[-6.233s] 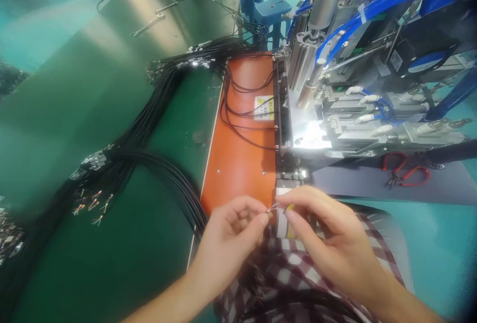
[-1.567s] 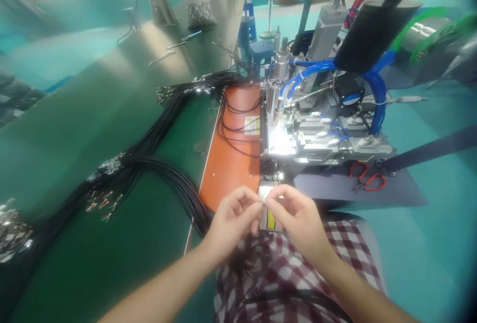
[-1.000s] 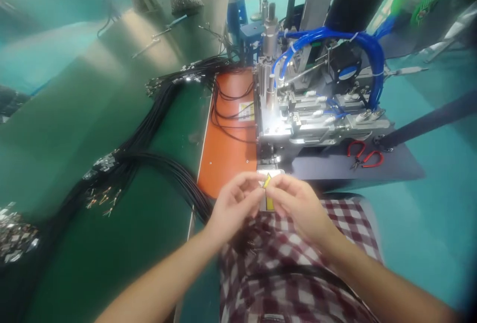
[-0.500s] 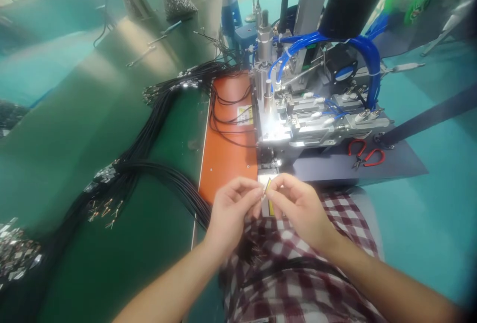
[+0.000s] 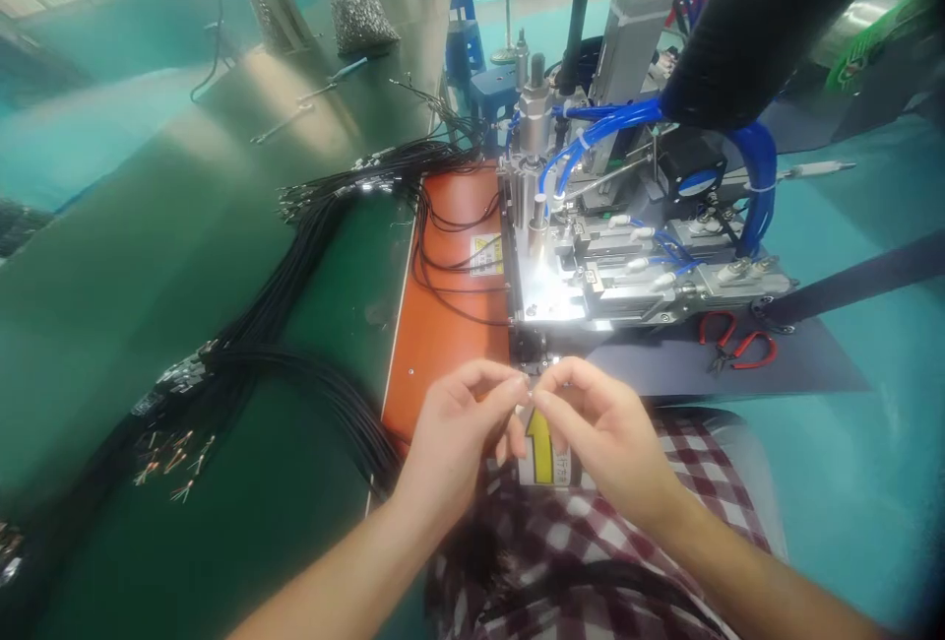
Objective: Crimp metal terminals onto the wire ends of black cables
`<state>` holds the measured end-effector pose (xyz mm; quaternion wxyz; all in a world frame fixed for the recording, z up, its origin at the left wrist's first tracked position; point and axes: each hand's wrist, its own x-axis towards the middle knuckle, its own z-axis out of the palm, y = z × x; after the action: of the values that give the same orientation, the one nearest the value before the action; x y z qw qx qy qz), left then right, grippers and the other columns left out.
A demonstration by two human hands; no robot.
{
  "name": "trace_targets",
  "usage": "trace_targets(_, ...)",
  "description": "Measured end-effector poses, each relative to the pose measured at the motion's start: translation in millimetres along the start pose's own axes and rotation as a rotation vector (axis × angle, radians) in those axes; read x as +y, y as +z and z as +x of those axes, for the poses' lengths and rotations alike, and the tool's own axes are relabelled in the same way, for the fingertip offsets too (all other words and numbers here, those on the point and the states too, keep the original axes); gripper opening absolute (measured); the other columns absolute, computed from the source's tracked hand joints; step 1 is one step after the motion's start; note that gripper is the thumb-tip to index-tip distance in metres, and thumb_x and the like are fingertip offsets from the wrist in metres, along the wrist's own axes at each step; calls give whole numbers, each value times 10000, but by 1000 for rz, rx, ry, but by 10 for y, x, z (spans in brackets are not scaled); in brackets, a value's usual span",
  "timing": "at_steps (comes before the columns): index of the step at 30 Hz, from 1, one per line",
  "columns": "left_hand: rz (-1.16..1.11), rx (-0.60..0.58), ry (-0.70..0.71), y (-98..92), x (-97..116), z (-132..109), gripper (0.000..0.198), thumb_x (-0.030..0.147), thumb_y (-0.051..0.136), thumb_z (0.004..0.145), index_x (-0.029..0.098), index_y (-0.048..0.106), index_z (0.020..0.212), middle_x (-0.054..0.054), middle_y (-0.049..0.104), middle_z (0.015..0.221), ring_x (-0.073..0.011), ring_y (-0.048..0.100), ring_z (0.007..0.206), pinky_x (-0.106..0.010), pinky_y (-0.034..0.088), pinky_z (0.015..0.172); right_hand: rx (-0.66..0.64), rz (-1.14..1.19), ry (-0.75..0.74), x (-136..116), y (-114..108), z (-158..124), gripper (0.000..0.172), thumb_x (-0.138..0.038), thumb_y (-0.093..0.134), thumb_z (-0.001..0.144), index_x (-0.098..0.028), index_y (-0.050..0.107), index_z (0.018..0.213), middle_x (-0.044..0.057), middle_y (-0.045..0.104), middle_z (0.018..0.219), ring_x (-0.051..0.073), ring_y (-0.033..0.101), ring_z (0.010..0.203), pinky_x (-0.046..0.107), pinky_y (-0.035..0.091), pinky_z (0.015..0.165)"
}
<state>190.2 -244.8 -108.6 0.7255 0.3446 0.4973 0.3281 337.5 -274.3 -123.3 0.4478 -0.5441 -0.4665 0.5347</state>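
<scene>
In front of the machine, my left hand (image 5: 462, 438) is closed in a pinch, thumb against forefinger. My right hand (image 5: 609, 438) pinches just beside it, the fingertips of both almost touching. Whatever lies between them is too small and too covered to name. Behind and below the fingers shows a white label with a yellow arrow (image 5: 541, 448). The machine (image 5: 550, 300), metal with a brightly lit plate, stands right beyond my hands. Several thin black cables (image 5: 450, 271) run to it over an orange panel (image 5: 462, 335).
On the green table (image 5: 317, 482) at my left lie bundles of black cables (image 5: 284, 276) with metal connectors. A clear bag of small metal parts (image 5: 360, 22) stands farther back. Red-handled pliers (image 5: 738, 345) rest on the machine's grey base. Blue hoses (image 5: 620, 118) arch above the machine.
The view has tilted and shifted slightly, so the machine and table sit lower. More of the arrow label shows beneath my hands. Both hands keep their pinch, fingertips close together.
</scene>
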Motion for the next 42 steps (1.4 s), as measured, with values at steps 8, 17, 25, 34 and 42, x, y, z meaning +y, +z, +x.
trace_targets(8, -97, -15, -46, -26, -68, 37, 264, 354, 718, 765, 135, 592, 687, 37, 489, 429, -61, 388, 425, -207, 354, 511, -34, -120, -69, 90, -37, 10, 206, -262, 523, 937, -201, 536, 741, -15, 523, 709, 133, 493, 631, 257, 407, 581)
trace_targets(17, 19, -73, -68, -61, -24, 11, 172, 272, 714, 764, 123, 661, 833, 0, 600, 614, -51, 478, 421, -175, 314, 447, 11, -212, -149, 74, -43, -44, 196, -240, 513, 947, -209, 547, 756, -5, 546, 722, 142, 502, 637, 272, 412, 596)
trace_targets(25, 75, -33, -28, -48, -99, -17, 161, 283, 722, 764, 140, 652, 790, 10, 593, 586, -31, 423, 391, -174, 298, 436, 23, -126, -91, 2, -134, -2, 50, -246, 638, 858, -211, 673, 860, 29, 653, 811, 168, 579, 686, 269, 439, 569)
trace_targets(34, 213, -40, 6, -47, -104, -86, 151, 307, 706, 775, 164, 659, 777, 21, 556, 546, -57, 438, 431, -176, 326, 440, -113, 217, 123, -31, -159, 56, 100, -255, 716, 799, -182, 692, 735, -25, 579, 608, 85, 454, 515, 193, 392, 480)
trace_targets(42, 206, -36, 54, -23, -98, -93, 124, 279, 722, 758, 162, 682, 765, 32, 531, 504, -59, 434, 433, -168, 331, 433, -171, 248, 166, 44, -224, 40, 122, -265, 688, 836, -175, 682, 755, -63, 463, 522, 71, 363, 461, 194, 331, 442)
